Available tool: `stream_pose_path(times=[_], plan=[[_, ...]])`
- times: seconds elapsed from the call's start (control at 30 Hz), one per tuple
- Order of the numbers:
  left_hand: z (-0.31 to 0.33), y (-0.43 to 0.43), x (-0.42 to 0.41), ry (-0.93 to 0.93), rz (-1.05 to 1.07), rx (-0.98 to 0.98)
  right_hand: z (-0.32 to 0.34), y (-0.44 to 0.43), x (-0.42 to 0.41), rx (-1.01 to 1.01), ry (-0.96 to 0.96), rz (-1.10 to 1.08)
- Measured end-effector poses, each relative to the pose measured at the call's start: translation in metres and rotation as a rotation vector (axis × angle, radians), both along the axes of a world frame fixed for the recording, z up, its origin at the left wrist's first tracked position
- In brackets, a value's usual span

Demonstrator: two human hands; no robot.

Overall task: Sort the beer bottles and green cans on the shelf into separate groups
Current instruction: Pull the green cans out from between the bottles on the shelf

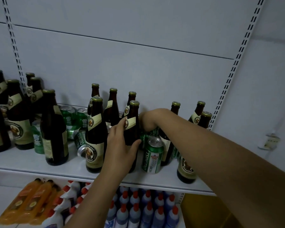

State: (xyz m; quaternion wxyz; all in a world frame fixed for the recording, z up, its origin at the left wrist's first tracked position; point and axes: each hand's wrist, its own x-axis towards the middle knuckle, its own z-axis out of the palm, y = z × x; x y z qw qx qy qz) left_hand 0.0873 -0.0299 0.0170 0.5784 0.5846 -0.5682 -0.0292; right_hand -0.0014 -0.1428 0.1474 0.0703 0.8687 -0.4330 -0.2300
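Beer bottles and green cans stand mixed on a white shelf (31,159). Toward the shelf's left end a cluster of brown bottles (19,116) crowds together, one tall bottle (55,129) nearer the front edge, with a green can (38,137) upright between it and the cluster. Behind, toward the back panel, more green cans (70,119) stand upright, and one can lies on its side (80,142) just left of a front bottle (94,137) near the middle of the shelf. Three further bottles (113,106) stand behind that one.

The left hand (122,145) is wrapped around the body of a brown bottle (132,125) standing near the front edge, thumb on its right side and fingers on its left. The right hand (148,120) reaches past that bottle toward the back and curls down onto green cans there; its fingers are hidden, so whether it is clamped on one cannot be told. An upright green can (153,157) stands just right of the gripped bottle, close to the front edge. Toward the shelf's right end stand more bottles (200,116), one of them (187,168) at the front edge, partly behind the right forearm.

On the lower shelf sit orange bottles (28,203) at left and blue bottles with red caps (146,209) to their right.
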Motion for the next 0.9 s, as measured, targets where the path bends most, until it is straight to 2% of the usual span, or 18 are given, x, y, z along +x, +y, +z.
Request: stream_pose_path(times=[0.13,0.3,0.53,0.73,0.9], plan=[[-0.002,0.000,0.002,-0.035,-0.008,-0.009,-0.015,-0.004,0.008,0.023,0.224,-0.014],[-0.004,-0.001,0.004,-0.037,-0.029,-0.004,-0.026,-0.005,0.011,-0.024,0.294,-0.039],[-0.004,0.000,0.005,-0.042,-0.035,0.019,-0.021,0.002,0.004,-0.070,0.056,-0.042],[-0.004,0.000,0.003,-0.047,-0.027,0.025,-0.021,-0.013,-0.006,-0.026,-0.022,0.024],[-0.003,0.000,0.002,-0.055,-0.022,0.039,-0.017,-0.012,-0.008,-0.024,-0.114,-0.015]])
